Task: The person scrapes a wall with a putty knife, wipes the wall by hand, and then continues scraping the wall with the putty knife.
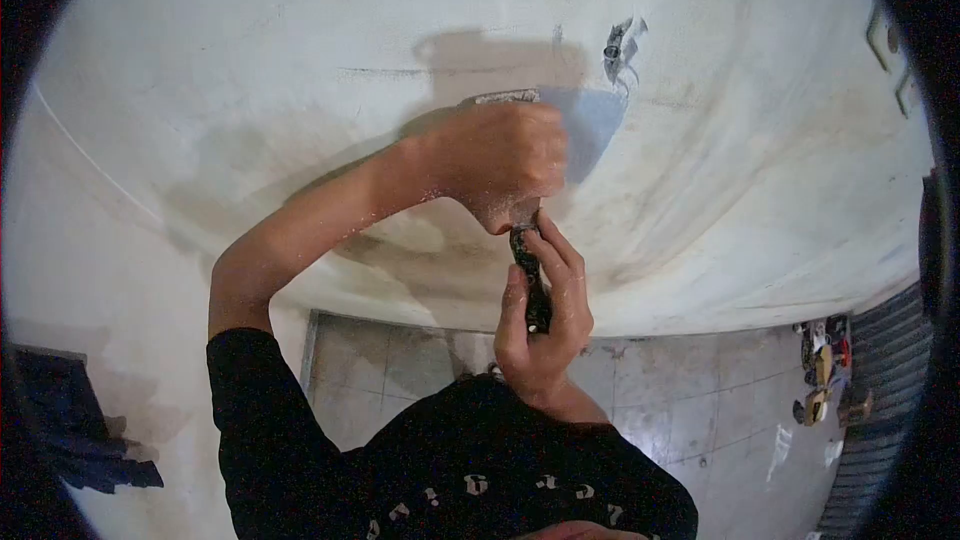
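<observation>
My left hand (515, 150) is closed in a fist around the upper part of a scraper, against the pale wall (300, 20). Beyond my knuckles a rough, light-coloured edge (507, 97) shows, apparently the scraper's blade end. The scraper's dark, speckled handle (535, 290) points down toward my chest, with the thumb and fingers of my right hand (560, 315) closed along its two sides. Pale dust clings to my left hand and forearm. Right of my fist lies a smooth blue-grey patch (592, 125) on the wall. My left fist hides most of the blade.
Above the patch is a dark, torn-looking hole (618, 50) in the wall. Below runs a tiled floor (660, 390). Assorted items (822, 370) lie at the right beside a ribbed shutter (880, 420). Dark cloth (70, 420) appears at the lower left.
</observation>
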The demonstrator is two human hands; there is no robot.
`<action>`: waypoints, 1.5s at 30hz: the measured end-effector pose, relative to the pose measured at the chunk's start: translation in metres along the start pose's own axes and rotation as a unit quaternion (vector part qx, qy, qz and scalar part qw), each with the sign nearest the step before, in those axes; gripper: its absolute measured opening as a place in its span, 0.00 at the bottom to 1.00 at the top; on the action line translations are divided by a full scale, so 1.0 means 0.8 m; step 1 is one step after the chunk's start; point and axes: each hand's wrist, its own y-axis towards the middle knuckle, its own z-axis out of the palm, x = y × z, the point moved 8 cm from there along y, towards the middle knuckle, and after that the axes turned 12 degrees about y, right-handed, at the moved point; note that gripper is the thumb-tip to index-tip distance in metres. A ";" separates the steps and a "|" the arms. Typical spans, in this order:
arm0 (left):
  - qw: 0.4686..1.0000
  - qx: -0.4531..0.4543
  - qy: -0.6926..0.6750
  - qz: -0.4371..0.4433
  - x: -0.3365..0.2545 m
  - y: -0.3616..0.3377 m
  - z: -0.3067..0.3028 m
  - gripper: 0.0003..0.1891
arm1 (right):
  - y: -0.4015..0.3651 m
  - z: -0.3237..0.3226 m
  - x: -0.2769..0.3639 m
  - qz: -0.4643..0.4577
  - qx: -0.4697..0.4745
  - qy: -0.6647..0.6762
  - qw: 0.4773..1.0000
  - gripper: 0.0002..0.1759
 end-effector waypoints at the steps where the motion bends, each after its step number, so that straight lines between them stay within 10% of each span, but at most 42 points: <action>1: 1.000 -0.003 -0.007 -0.003 -0.001 -0.001 0.001 0.10 | -0.001 0.000 -0.002 0.010 -0.002 0.008 1.000 0.16; 45: 0.999 -0.040 -0.005 0.016 0.015 0.013 -0.016 0.08 | 0.018 -0.002 0.002 0.008 -0.017 0.036 0.999 0.17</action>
